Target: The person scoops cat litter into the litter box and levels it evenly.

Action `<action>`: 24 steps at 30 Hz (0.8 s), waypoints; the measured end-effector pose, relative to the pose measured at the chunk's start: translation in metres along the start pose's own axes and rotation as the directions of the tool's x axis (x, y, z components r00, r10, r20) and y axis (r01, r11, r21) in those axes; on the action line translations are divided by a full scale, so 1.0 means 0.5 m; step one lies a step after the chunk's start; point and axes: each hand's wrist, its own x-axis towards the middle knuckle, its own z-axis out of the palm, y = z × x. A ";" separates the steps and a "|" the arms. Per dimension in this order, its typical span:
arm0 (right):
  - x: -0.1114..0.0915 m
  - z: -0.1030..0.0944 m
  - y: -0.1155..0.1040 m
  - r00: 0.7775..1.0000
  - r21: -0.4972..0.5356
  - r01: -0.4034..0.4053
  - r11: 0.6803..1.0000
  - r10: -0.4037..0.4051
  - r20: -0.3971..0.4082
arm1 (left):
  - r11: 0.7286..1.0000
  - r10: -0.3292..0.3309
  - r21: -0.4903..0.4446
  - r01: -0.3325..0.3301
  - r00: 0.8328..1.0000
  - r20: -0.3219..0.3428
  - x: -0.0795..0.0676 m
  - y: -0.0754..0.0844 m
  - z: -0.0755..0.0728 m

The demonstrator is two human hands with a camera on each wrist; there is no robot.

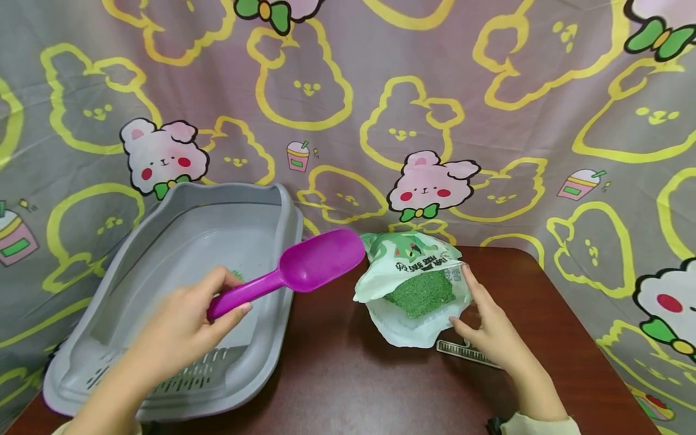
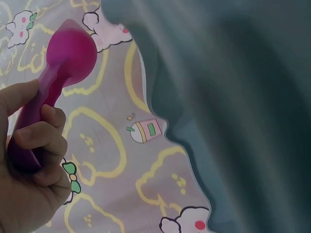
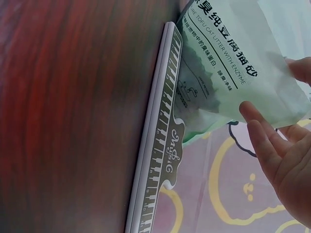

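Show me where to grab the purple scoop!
Probably by the handle of the scoop, coming from its left end: it's slim and points that way, while the wide bowl points towards the bag.

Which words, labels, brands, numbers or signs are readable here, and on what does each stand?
"RE TOFU CAT LITTER WITH ENZYME": bag, beginning unclear
"纯豆腐猫砂": bag
"除臭净味": bag
"Music" (stylised): piano-key strip
Remaining print on both: too small, blurred or cut off.

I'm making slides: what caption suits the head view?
Grey tray, left hand gripping a purple scoop, right hand touching an open bag of green litter.
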 end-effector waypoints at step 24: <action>0.000 0.003 0.003 1.000 0.011 -0.002 1.000 0.002 0.000 | 0.988 0.024 -0.152 -0.005 0.992 0.121 -0.001 0.067 0.079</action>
